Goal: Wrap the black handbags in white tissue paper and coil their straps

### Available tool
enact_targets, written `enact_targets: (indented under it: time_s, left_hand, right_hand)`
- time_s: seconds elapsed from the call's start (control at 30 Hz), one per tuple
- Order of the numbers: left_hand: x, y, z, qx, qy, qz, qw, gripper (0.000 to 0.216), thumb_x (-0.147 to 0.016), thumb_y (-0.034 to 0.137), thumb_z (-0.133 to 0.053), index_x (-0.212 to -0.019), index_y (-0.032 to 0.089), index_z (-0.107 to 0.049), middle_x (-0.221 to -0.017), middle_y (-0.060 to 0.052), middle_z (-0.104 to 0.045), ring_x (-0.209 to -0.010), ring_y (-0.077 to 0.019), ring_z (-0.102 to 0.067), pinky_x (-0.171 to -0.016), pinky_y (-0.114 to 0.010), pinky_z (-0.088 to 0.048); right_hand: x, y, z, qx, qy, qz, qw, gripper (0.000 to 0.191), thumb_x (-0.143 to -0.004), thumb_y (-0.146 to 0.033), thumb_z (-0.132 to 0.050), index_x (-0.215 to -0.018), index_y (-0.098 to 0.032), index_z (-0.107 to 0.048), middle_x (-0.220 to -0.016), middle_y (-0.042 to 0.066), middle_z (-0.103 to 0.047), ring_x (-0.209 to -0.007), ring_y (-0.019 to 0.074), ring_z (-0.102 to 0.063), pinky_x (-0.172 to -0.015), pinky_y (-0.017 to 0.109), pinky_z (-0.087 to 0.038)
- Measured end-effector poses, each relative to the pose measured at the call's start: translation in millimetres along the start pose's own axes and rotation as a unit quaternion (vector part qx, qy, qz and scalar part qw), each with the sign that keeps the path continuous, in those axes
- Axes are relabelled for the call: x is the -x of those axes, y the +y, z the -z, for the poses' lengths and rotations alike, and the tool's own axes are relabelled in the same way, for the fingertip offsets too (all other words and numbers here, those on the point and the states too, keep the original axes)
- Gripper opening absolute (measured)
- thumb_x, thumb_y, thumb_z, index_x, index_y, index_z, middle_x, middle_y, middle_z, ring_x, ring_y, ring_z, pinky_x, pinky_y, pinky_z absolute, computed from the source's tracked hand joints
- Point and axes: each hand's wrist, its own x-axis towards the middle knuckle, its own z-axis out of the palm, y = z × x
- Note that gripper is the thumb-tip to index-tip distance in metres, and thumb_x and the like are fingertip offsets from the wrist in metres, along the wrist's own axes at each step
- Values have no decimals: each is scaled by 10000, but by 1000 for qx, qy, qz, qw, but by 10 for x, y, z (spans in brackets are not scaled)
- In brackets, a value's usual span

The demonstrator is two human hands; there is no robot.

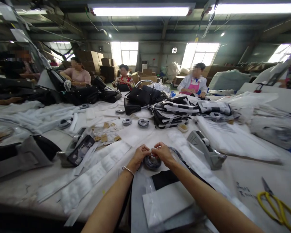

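My left hand (141, 154) and my right hand (163, 152) meet in the middle of the white table (244, 174), fingertips pinched together on something small. Just under them lies a dark grey coiled strap (152, 162), which both hands touch. Nearer to me a clear plastic bag (168, 202) with a black and white folded item lies between my forearms. A thin bracelet sits on my left wrist.
A grey tape dispenser (206, 149) stands right of my hands, another (75, 149) to the left. Yellow scissors (276, 204) lie at the right edge. Black handbags (145, 97), striped bags (172, 113) and coiled straps (143, 123) fill the far side. Several people sit beyond.
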Motion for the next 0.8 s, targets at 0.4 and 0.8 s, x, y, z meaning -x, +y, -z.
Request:
enact_targets:
  time_s: [0.4,0.8]
  left_hand:
    - [8,-53,-15,-14,28,-17,999,325,-537,266,-816,-709,154,-564,-594,17,-606,-569,-118,-564,-567,-218,-389]
    - [21,-10,-24,-36,22,-9,999,319,-558,281,-770,-758,161,-552,-641,18,-604,-600,-120,-565,-594,-229,-424]
  right_hand:
    - [-68,44,-15,205,-24,-58,977,128,-803,-195,-604,-763,-209,-483,-604,8,-677,-558,168,-676,-464,214,-473]
    - [131,-83,143,515,-84,153,839,300,-937,-310,-555,-1226,-287,-633,-1142,44,-722,-1076,206,-655,-872,264,-439]
